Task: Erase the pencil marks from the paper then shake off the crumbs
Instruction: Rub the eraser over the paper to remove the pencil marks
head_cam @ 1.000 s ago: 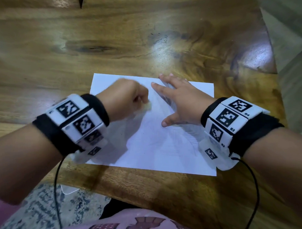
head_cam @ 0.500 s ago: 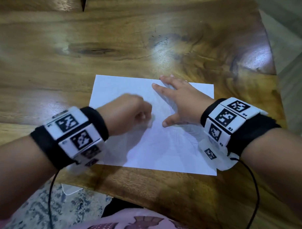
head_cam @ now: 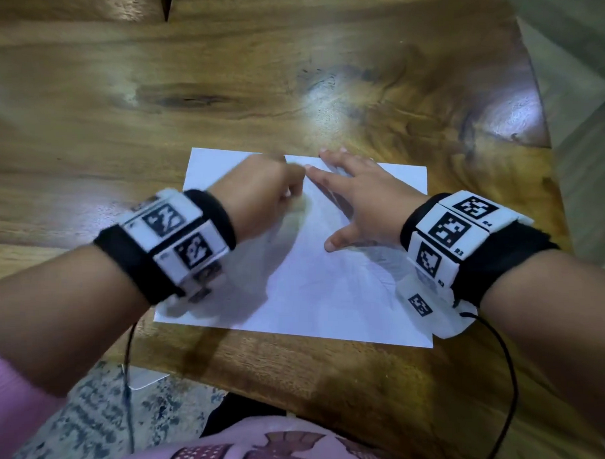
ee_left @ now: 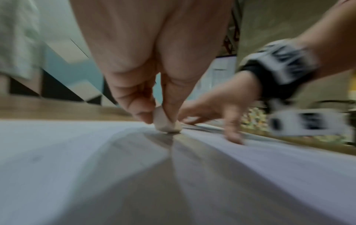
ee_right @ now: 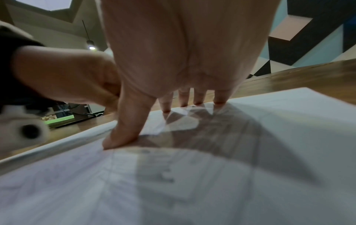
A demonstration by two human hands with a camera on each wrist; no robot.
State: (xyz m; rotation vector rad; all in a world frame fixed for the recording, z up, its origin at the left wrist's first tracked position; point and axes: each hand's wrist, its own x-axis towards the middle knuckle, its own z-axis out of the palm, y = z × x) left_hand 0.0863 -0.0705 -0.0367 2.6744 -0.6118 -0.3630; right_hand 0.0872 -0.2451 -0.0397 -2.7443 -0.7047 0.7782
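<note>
A white sheet of paper [head_cam: 313,290] with faint pencil marks lies flat on the wooden table [head_cam: 289,75]. My left hand [head_cam: 265,193] is curled and pinches a small whitish eraser [ee_left: 166,124] whose tip presses on the paper [ee_left: 77,152] near its far middle. In the head view the eraser [head_cam: 298,203] is a pale blur under the knuckles. My right hand [head_cam: 358,200] lies spread flat on the sheet's far right part, fingers straight and thumb out. The right wrist view shows its thumb and fingertips [ee_right: 183,103] pressing the paper [ee_right: 250,167], with faint lines on it.
The table's near edge [head_cam: 300,397] runs just below the sheet, with patterned floor [head_cam: 95,425] beyond it at lower left. The table's right edge [head_cam: 536,101] curves close to the right arm. Cables hang from both wrist bands.
My left hand with the eraser slid toward me half a second ago and has now moved back up the sheet, beside the right index finger. The right hand has stayed put.
</note>
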